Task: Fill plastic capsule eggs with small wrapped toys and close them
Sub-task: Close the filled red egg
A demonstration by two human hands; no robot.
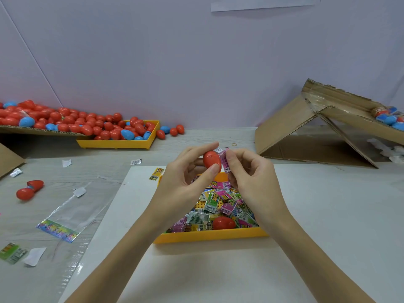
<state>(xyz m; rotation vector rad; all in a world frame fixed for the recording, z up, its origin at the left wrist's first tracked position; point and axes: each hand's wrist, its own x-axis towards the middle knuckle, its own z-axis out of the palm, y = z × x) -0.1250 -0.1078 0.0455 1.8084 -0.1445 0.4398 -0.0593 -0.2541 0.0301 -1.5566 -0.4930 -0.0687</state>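
Nearest you, the yellow tray (209,235) is sitting on white paper (196,270), holding wrapped toys (220,204) and one red egg (223,223). Above it, your left hand (185,178) is gripping a red capsule half (211,160), thumb and fingers curled round it. Your right hand (249,171) is pinching a pink toy packet (225,160) right against that capsule (whether it's partly inside, can't tell). Off to the left, an open red capsule (29,190) is lying on the table. Farther back, red and blue eggs (72,122) are spilling over cardboard into a second yellow tray (118,143); a cardboard box (317,127) is leaning at far right.
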